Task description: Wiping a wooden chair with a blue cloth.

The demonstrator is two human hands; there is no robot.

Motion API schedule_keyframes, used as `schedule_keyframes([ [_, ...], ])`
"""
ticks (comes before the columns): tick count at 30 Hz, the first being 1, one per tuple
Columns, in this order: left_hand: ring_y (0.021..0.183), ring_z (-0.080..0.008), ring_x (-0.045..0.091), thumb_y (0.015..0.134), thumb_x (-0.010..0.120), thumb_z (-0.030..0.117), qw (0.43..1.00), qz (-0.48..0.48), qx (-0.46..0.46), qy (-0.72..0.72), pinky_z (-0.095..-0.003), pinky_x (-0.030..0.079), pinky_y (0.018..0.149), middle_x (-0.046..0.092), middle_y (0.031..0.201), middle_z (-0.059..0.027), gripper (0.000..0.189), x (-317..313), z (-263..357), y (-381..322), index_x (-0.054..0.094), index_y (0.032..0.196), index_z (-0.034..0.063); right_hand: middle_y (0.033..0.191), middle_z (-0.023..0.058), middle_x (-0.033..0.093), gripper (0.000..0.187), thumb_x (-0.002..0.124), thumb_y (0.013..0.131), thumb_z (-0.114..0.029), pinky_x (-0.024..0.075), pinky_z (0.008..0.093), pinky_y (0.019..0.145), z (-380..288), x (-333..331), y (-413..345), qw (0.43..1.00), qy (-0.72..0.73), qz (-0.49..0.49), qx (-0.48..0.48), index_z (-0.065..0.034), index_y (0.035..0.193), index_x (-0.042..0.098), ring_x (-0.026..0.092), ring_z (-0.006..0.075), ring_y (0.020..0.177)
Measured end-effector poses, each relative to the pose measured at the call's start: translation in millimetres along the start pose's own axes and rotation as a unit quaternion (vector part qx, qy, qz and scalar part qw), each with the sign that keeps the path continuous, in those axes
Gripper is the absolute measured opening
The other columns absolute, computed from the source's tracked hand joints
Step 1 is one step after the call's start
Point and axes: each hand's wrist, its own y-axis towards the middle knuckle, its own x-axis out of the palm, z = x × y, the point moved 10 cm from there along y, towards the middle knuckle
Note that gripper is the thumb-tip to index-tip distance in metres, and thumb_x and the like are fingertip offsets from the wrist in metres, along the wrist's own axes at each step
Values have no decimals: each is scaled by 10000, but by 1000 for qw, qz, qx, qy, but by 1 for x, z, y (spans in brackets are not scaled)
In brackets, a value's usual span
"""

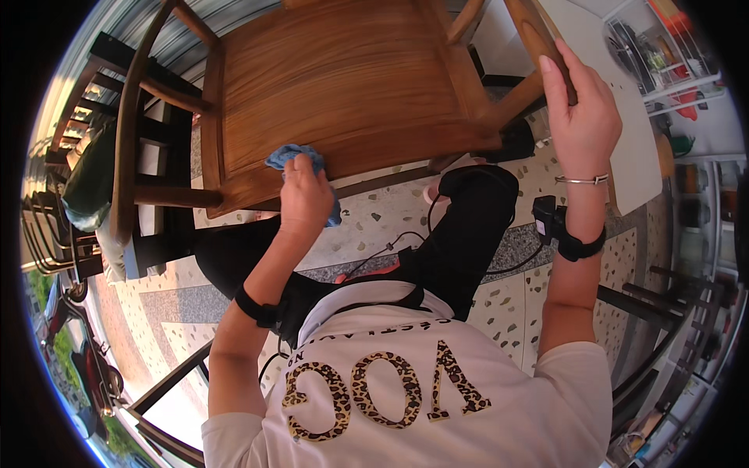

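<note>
Before me stands a brown wooden armchair (345, 76), its broad seat panel framed by rails. My left hand (304, 193) grips a crumpled blue cloth (297, 155) against the front edge of the seat, towards its left corner. Part of the cloth hangs below the fingers. On the other side, my right hand (585, 111) is closed around the end of the chair's right armrest (541, 41), thumb on top. The left armrest (126, 146) is untouched. A bracelet and a strapped device are on my right forearm, and a black band is on the left.
A black slatted bench (158, 131) stands close on the left, with a dark green bundle (90, 175) on it. A white tabletop (629, 128) lies beyond my right hand. Wire shelving (673, 70) holds kitchenware. A thin cable (389, 247) runs near my legs over the terrazzo floor (374, 219).
</note>
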Motion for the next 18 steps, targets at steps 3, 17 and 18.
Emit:
schedule_keyframes([
  [3,821,-487,564,821,568,23,998,-20,48,-42,-510,516,675,492,999,-304,223,35,49,12,423,982,-32,747,14,643,282,679,845,-336,484,328,597,1,-1,-1,1000,3,5,-10,-125,1030,705,605,223,674],
  [17,854,-477,575,808,560,42,973,-144,72,-168,-504,505,717,523,961,-284,200,142,198,42,452,953,-44,860,72,633,343,691,833,-303,471,341,639,5,-5,-4,993,63,84,-56,-69,1083,667,586,248,749],
  [18,857,-455,588,808,581,65,964,-123,115,-208,-484,500,736,552,964,-271,219,140,193,43,484,968,-48,986,96,637,380,679,847,-281,468,344,682,4,-12,-4,985,93,120,-84,-53,1148,634,582,252,820],
])
